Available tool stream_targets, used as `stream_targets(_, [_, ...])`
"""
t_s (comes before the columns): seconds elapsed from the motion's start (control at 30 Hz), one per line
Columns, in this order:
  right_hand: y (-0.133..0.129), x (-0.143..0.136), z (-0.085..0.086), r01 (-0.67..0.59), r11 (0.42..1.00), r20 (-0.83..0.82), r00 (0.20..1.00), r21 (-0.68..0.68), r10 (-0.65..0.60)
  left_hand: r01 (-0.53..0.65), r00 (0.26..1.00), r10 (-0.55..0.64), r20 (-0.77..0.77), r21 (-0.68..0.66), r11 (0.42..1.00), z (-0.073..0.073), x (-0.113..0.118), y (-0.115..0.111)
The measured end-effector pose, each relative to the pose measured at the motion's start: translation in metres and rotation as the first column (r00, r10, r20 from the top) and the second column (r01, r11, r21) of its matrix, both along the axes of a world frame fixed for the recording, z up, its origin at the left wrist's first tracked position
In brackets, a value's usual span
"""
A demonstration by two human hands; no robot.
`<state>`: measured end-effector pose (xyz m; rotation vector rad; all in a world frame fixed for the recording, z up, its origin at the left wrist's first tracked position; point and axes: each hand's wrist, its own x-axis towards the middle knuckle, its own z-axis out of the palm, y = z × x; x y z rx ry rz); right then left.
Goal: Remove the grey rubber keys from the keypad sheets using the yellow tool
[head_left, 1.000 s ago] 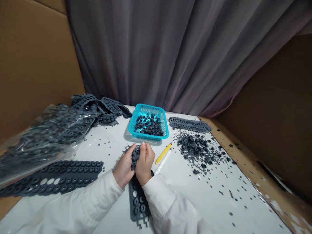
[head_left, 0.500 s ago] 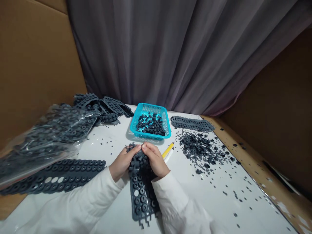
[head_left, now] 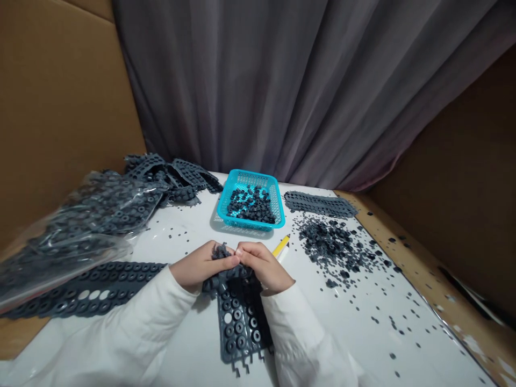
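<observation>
A dark grey rubber sheet of moulded rings (head_left: 237,328) hangs toward me from both hands, its far end bunched up. My left hand (head_left: 203,264) is closed on the left side of that bunched end, thumb on top. Close against it, my right hand (head_left: 260,264) pinches the same end from the right; the fingertips nearly meet. What lies between the fingertips is hidden. One hole in the sheet shows the white table through it. Just beyond the hands stands a turquoise basket (head_left: 278,217) holding many small black rubber pieces (head_left: 252,207).
A yellow pen-like tool (head_left: 281,245) lies right of my right hand. Small black bits (head_left: 330,244) are heaped and scattered at right, before a punched strip (head_left: 320,204). At left are a clear bag of ring sheets (head_left: 113,207), another ring sheet (head_left: 121,285) and piled strips (head_left: 173,174).
Both hands have turned and come slightly nearer me, the left wrist swinging outward. The sheet's far end is folded over more, and more of its right-hand rings show.
</observation>
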<state>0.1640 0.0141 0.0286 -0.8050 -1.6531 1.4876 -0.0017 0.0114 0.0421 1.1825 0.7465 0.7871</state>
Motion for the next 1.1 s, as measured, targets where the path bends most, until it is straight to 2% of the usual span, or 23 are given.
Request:
stream_targets(0.1, [-0.004, -0.007, -0.001, 0.046, 0.997, -0.097, 0.994, -0.055, -0.051, -0.030, 0.999, 0.030, 0.012, 0.021, 0.999, -0.002, 0.001, 0.000])
stream_targets(0.2, [-0.007, -0.015, -0.001, 0.119, 0.987, -0.182, 0.974, -0.106, -0.137, -0.158, 0.981, 0.166, 0.099, -0.086, 0.984, -0.005, 0.010, -0.003])
stream_targets(0.3, [-0.009, -0.021, -0.002, 0.225, 0.969, -0.225, 0.944, -0.099, -0.242, -0.308, 0.915, 0.362, 0.181, -0.267, 0.913, -0.006, 0.022, -0.008])
stream_targets(0.4, [-0.010, -0.029, -0.004, 0.323, 0.943, -0.225, 0.916, -0.078, -0.332, -0.343, 0.850, 0.471, 0.236, -0.431, 0.835, -0.004, 0.031, -0.013])
stream_targets(0.5, [-0.012, -0.037, -0.009, 0.418, 0.907, -0.241, 0.876, -0.056, -0.418, -0.308, 0.822, 0.503, 0.267, -0.534, 0.788, -0.003, 0.034, -0.016])
stream_targets(0.63, [-0.016, -0.048, -0.017, 0.536, 0.840, -0.260, 0.802, -0.082, -0.538, -0.310, 0.786, 0.555, 0.270, -0.604, 0.734, -0.005, 0.036, -0.017])
stream_targets(0.77, [-0.018, -0.056, -0.024, 0.594, 0.796, -0.265, 0.754, -0.117, -0.601, -0.319, 0.756, 0.602, 0.257, -0.659, 0.681, -0.008, 0.037, -0.016])
stream_targets(0.93, [-0.016, -0.060, -0.028, 0.670, 0.726, -0.283, 0.674, -0.154, -0.682, -0.266, 0.716, 0.643, 0.273, -0.744, 0.612, -0.006, 0.034, -0.012])
stream_targets(1.0, [-0.014, -0.058, -0.026, 0.668, 0.731, -0.276, 0.683, -0.137, -0.676, -0.270, 0.720, 0.643, 0.262, -0.748, 0.607, -0.002, 0.031, -0.012])
stream_targets(1.1, [-0.011, -0.053, -0.020, 0.609, 0.786, -0.301, 0.733, -0.110, -0.610, -0.243, 0.790, 0.559, 0.253, -0.708, 0.664, 0.002, 0.028, -0.012])
